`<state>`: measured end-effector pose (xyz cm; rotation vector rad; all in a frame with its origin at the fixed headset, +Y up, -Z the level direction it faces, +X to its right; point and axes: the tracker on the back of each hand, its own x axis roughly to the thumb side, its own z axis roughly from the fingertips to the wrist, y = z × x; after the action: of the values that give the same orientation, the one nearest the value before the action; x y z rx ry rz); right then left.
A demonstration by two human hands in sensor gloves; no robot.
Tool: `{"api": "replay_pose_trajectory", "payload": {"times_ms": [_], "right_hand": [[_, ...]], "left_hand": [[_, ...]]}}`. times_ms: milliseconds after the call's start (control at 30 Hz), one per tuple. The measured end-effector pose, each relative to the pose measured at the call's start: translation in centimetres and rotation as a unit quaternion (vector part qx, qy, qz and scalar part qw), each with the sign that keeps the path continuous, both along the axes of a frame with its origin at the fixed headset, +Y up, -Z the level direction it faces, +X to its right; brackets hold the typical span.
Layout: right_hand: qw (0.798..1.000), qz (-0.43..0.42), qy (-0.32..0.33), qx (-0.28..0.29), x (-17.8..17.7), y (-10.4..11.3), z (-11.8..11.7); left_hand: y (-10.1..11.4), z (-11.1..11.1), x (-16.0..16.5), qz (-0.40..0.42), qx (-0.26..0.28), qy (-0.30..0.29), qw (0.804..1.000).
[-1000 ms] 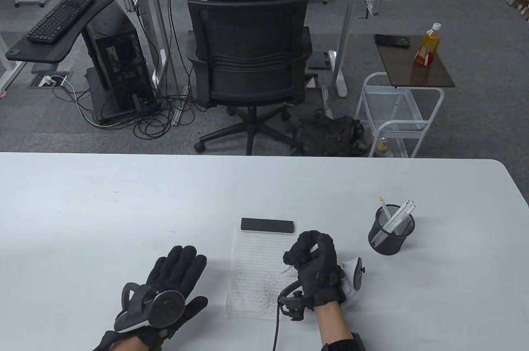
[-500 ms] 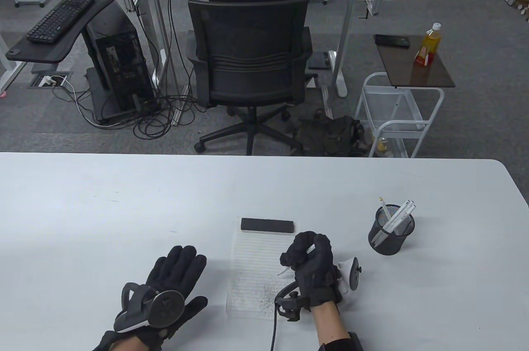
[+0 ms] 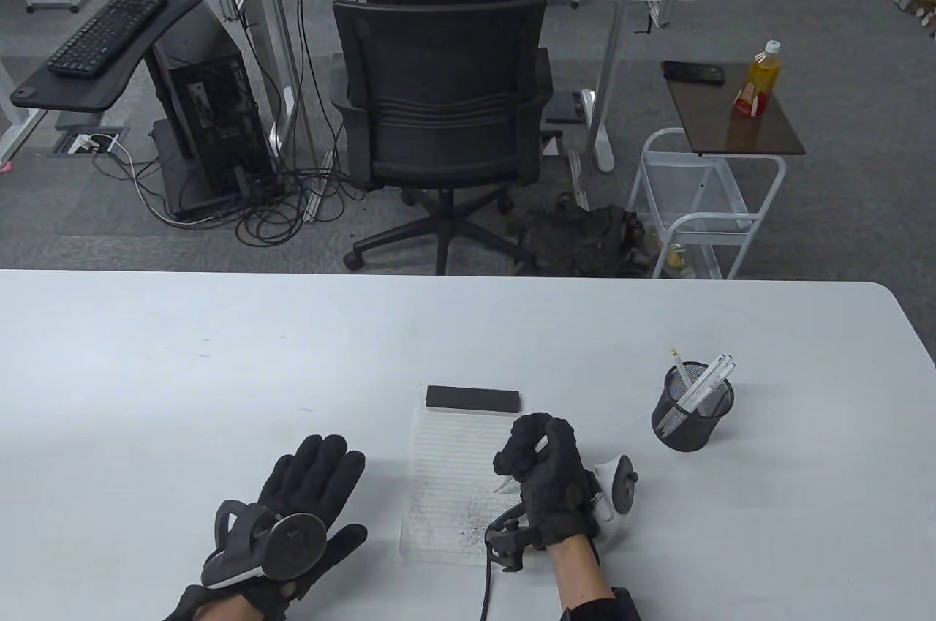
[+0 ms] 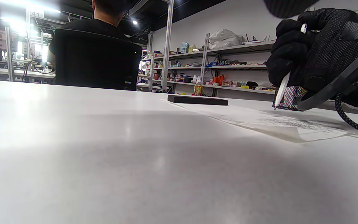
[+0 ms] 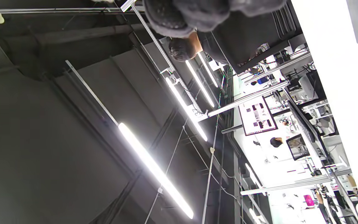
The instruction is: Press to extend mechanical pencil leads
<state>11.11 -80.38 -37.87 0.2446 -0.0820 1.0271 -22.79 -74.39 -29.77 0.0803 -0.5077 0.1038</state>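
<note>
My right hand (image 3: pixel 545 471) grips a white mechanical pencil (image 3: pixel 504 483), fingers curled round its barrel, its tip pointing down just above the lined paper sheet (image 3: pixel 453 475). In the left wrist view the same hand (image 4: pixel 318 53) holds the pencil (image 4: pixel 281 90) upright, tip close to the sheet (image 4: pixel 278 123). The thumb lies near the pencil's top end (image 4: pixel 303 28). My left hand (image 3: pixel 307 504) rests flat on the table, palm down, fingers spread, holding nothing. A black mesh cup (image 3: pixel 691 405) with several white pencils stands to the right.
A black rectangular block (image 3: pixel 474 399) lies on the sheet's far edge. Grey pencil scribbles (image 3: pixel 475 522) cover the sheet's near part. A cable (image 3: pixel 486 577) runs from my right wrist toward the table's near edge. The right wrist view shows mostly ceiling.
My right hand has drifted a little left and away from me with the pencil. The left hand has not moved.
</note>
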Motion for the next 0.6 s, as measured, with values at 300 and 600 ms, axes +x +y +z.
{"api": "replay_pose_trajectory", "payload": {"times_ms": [300, 600], "right_hand": [[1.0, 0.013, -0.014, 0.002, -0.09, -0.19, -0.12], [0.999, 0.03, -0.01, 0.004, -0.4, -0.2, -0.22]], "left_hand": [[-0.05, -0.03, 0.0, 0.001, -0.001, 0.0, 1.0], [-0.08, -0.05, 0.0, 0.001, -0.002, 0.0, 1.0]]}}
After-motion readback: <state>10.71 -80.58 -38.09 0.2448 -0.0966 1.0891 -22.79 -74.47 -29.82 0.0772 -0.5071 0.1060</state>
